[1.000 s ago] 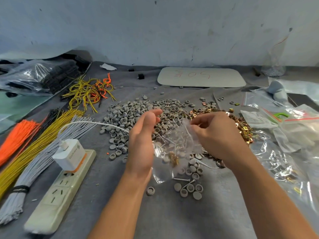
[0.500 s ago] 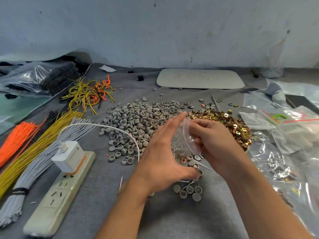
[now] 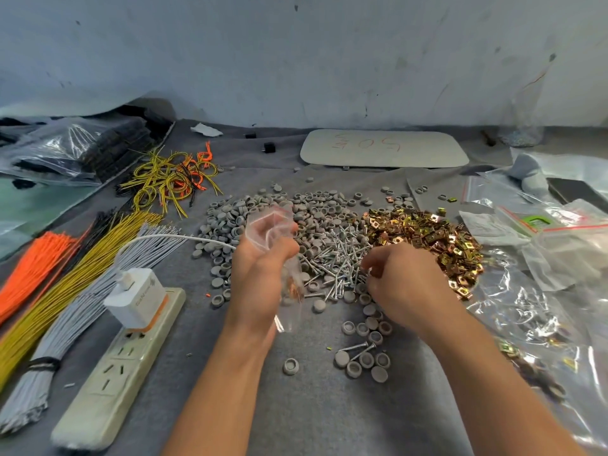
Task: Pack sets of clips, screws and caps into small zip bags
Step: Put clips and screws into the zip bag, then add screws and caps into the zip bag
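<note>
- Grey table (image 3: 312,416), heaped with caps (image 3: 316,212), screws (image 3: 339,258), clips (image 3: 424,232).
- Left hand (image 3: 263,278) gripping blurred zip bag (image 3: 268,227).
- Right hand (image 3: 408,284) curled above screws; grasp hidden.

Grey caps (image 3: 286,209), silver screws (image 3: 339,258) and gold clips (image 3: 424,232) lie on a grey tabletop (image 3: 312,406), beside orange ties (image 3: 29,264), yellow wires (image 3: 82,258) and a white power strip (image 3: 108,383).

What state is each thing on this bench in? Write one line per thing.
zip bag: gripped by left hand, coppery bits inside
right hand: fingers curled, hold unclear
screws: loose heap
caps: loose heap
clips: loose heap
charger: plugged into power strip
grey wires: bundled by black band
</note>
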### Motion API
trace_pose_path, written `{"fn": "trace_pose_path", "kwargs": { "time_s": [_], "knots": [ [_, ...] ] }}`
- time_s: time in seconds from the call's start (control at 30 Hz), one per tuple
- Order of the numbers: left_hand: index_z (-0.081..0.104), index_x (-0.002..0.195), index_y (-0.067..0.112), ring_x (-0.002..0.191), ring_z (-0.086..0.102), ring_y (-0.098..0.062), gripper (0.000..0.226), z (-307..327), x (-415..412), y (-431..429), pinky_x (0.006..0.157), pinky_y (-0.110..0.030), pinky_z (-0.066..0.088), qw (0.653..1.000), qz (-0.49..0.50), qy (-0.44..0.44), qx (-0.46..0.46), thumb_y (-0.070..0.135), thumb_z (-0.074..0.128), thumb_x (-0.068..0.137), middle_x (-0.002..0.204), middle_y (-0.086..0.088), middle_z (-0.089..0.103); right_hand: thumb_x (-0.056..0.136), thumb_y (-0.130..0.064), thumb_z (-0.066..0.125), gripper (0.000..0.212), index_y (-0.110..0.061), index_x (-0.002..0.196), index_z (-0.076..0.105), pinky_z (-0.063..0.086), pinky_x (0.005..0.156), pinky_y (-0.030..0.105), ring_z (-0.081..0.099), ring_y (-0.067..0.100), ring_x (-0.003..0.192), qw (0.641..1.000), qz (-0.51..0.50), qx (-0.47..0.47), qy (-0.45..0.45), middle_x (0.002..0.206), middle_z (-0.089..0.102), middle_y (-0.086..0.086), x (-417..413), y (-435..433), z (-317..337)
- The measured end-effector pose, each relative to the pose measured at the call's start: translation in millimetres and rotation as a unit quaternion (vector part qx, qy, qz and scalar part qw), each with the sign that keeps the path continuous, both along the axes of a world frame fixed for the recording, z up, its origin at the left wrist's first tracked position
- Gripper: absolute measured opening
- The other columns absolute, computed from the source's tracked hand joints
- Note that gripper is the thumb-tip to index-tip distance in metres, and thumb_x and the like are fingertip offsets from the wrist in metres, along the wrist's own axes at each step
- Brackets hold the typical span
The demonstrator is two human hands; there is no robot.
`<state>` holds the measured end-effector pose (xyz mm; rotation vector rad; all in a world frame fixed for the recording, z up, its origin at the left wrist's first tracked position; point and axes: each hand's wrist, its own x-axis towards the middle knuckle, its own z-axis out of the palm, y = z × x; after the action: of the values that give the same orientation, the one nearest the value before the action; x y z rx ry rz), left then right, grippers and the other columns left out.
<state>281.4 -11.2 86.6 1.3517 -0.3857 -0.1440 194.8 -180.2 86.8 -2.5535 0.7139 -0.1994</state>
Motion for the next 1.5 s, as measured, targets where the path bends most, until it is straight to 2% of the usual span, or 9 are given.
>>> {"fn": "trace_pose_path", "kwargs": {
  "time_s": [0.13, 0.23, 0.33, 0.43, 0.53, 0.73, 1.0, 1.33, 1.5],
  "knots": [
    [0.058, 0.105, 0.043, 0.086, 0.065, 0.005, 0.035, -8, -4, 1, 0.066, -0.009, 0.044, 0.949, 0.089, -0.194, 0.234, 0.026, 0.078, 0.083, 0.098, 0.020, 0.070, 0.098, -0.027, 0.067, 0.029, -0.024, 0.126, 0.071, 0.057, 0.093, 0.043, 0.067, 0.022, 0.095, 0.996, -0.039, -0.022, -0.083, 0.112, 0.074, 0.003, 4, 12, -2],
    [0.049, 0.114, 0.050, 0.093, 0.061, -0.001, 0.049, -12, -7, -1, 0.077, -0.014, 0.045, 0.909, 0.107, -0.248, 0.319, 0.028, 0.082, 0.084, 0.108, 0.021, 0.065, 0.097, -0.039, 0.069, 0.029, -0.025, 0.122, 0.071, 0.051, 0.093, 0.042, 0.058, 0.022, 0.105, 0.995, 0.008, -0.050, -0.085, 0.111, 0.063, -0.002, 12, 18, -6],
    [0.050, 0.113, 0.050, 0.091, 0.058, 0.007, 0.051, -11, -6, -2, 0.083, -0.013, 0.046, 0.915, 0.107, -0.237, 0.309, 0.020, 0.081, 0.084, 0.101, 0.026, 0.064, 0.095, -0.033, 0.067, 0.025, -0.024, 0.118, 0.065, 0.043, 0.084, 0.039, 0.054, 0.024, 0.101, 0.993, 0.041, -0.112, -0.015, 0.103, 0.047, -0.005, 19, 23, -10],
    [0.050, 0.106, 0.053, 0.088, 0.056, 0.022, 0.054, -11, -5, 0, 0.072, 0.002, 0.037, 0.926, 0.102, -0.223, 0.286, 0.014, 0.080, 0.083, 0.092, 0.033, 0.061, 0.094, -0.014, 0.058, 0.024, -0.023, 0.115, 0.066, 0.042, 0.082, 0.040, 0.060, 0.028, 0.100, 0.992, 0.022, -0.124, -0.010, 0.111, 0.058, -0.001, 23, 22, -9],
    [0.051, 0.108, 0.052, 0.088, 0.059, 0.015, 0.053, -13, -6, -2, 0.074, 0.004, 0.035, 0.926, 0.095, -0.214, 0.296, 0.013, 0.079, 0.084, 0.097, 0.031, 0.063, 0.091, -0.007, 0.053, 0.028, -0.021, 0.113, 0.065, 0.040, 0.086, 0.041, 0.062, 0.029, 0.104, 0.990, -0.006, -0.141, -0.005, 0.113, 0.062, 0.001, 24, 26, -9],
    [0.053, 0.109, 0.051, 0.093, 0.064, 0.004, 0.052, -15, -6, -2, 0.078, 0.003, 0.037, 0.925, 0.086, -0.215, 0.302, 0.013, 0.077, 0.084, 0.104, 0.024, 0.069, 0.095, -0.021, 0.051, 0.020, -0.025, 0.112, 0.059, 0.033, 0.095, 0.043, 0.054, 0.028, 0.111, 0.980, -0.054, -0.188, 0.028, 0.115, 0.065, -0.001, 22, 32, -12],
    [0.055, 0.112, 0.047, 0.090, 0.055, 0.025, 0.048, -16, -7, -2, 0.073, 0.006, 0.034, 0.923, 0.076, -0.220, 0.307, 0.015, 0.079, 0.084, 0.098, 0.027, 0.066, 0.095, -0.025, 0.056, 0.023, -0.031, 0.114, 0.067, 0.029, 0.096, 0.040, 0.048, 0.026, 0.114, 0.973, 0.026, -0.227, 0.002, 0.117, 0.055, -0.002, 20, 21, -14],
    [0.054, 0.114, 0.046, 0.101, 0.056, 0.019, 0.048, -15, -10, -2, 0.075, 0.005, 0.037, 0.916, 0.067, -0.227, 0.325, 0.019, 0.081, 0.084, 0.109, 0.024, 0.067, 0.092, -0.028, 0.073, 0.011, -0.035, 0.094, 0.081, 0.026, 0.097, 0.035, 0.046, 0.014, 0.102, 0.989, -0.021, -0.068, -0.132, 0.106, 0.053, -0.012, 12, 7, -4],
    [0.054, 0.115, 0.046, 0.104, 0.055, 0.018, 0.048, -15, -11, -1, 0.076, 0.006, 0.037, 0.916, 0.062, -0.230, 0.323, 0.020, 0.081, 0.085, 0.109, 0.024, 0.067, 0.089, -0.016, 0.079, 0.008, -0.019, 0.082, 0.081, 0.054, 0.064, 0.026, 0.065, 0.005, 0.063, 0.925, -0.096, 0.287, -0.228, 0.071, 0.074, -0.007, 4, -5, 4]
  ]
}}
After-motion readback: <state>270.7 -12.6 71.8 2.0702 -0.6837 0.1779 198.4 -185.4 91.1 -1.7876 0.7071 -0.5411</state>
